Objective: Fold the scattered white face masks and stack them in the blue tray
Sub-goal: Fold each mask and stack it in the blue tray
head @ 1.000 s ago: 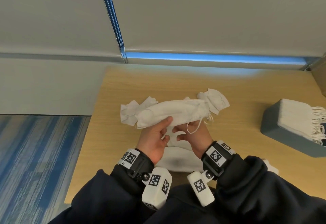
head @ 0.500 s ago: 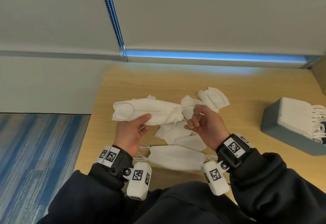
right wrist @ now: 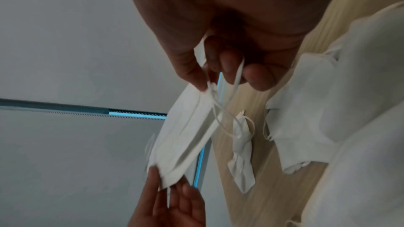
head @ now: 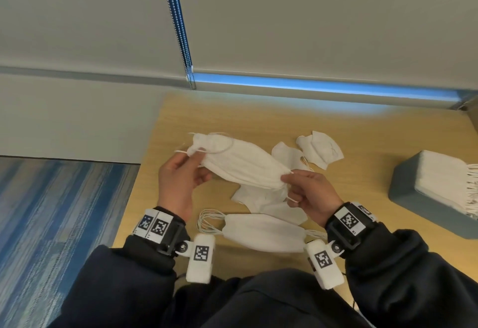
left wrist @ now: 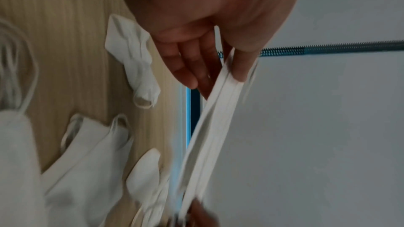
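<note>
I hold a white face mask (head: 243, 166) stretched between both hands above the table. My left hand (head: 192, 163) pinches its left end (left wrist: 229, 82) between thumb and fingers. My right hand (head: 291, 181) pinches the right end and its ear loop (right wrist: 237, 77). A flat folded mask (head: 263, 232) lies on the table near my wrists. Several crumpled masks (head: 261, 198) lie beyond it, with two more (head: 320, 148) farther back. The blue tray (head: 424, 203) stands at the right edge, holding a stack of folded masks (head: 447, 177).
The wooden table (head: 362, 141) ends at its left edge beside a blue striped carpet (head: 57, 224). A grey wall with a bead chain (head: 178, 27) and a lit blue strip (head: 310, 86) runs behind the table.
Both hands have lifted and spread apart, pulling the mask out lengthways and tilting it. The left hand moved left and up; the right hand took hold of the right end.
</note>
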`<action>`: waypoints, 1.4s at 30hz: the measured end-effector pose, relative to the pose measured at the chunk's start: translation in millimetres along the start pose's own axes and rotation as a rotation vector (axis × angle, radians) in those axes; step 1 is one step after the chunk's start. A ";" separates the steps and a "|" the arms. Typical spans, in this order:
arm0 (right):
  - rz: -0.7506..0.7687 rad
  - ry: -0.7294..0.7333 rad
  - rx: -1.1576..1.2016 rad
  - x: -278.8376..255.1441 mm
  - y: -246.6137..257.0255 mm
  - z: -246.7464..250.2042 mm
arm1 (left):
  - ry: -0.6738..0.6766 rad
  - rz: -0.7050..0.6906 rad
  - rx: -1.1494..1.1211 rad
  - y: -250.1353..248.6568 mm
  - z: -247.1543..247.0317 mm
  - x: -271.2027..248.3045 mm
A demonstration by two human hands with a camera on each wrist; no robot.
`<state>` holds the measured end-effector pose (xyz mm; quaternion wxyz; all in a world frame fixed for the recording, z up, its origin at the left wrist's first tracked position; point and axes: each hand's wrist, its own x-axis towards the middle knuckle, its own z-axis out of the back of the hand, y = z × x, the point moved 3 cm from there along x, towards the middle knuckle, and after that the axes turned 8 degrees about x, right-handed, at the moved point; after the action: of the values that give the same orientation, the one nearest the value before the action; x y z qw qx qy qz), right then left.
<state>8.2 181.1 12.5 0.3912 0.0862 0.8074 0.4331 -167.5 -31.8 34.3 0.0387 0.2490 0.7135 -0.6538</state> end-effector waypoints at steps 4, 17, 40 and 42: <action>-0.031 -0.003 -0.015 -0.8 -3.8 17.4 | -0.008 0.001 0.035 -4.6 15.1 14.2; -0.057 -0.075 -0.087 -8.6 1.3 50.3 | 0.250 0.183 -0.323 4.6 5.1 25.7; -0.335 -0.130 -0.446 -51.4 -20.1 126.1 | 0.592 0.596 0.475 35.6 59.1 18.5; -0.332 -0.140 -0.455 -52.0 -27.5 121.3 | 0.578 0.612 0.491 44.2 60.3 16.4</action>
<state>134.7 216.2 -18.3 0.5207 -0.1073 0.6636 0.5264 -180.1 -83.3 -20.9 -0.0307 0.6206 0.4137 -0.6654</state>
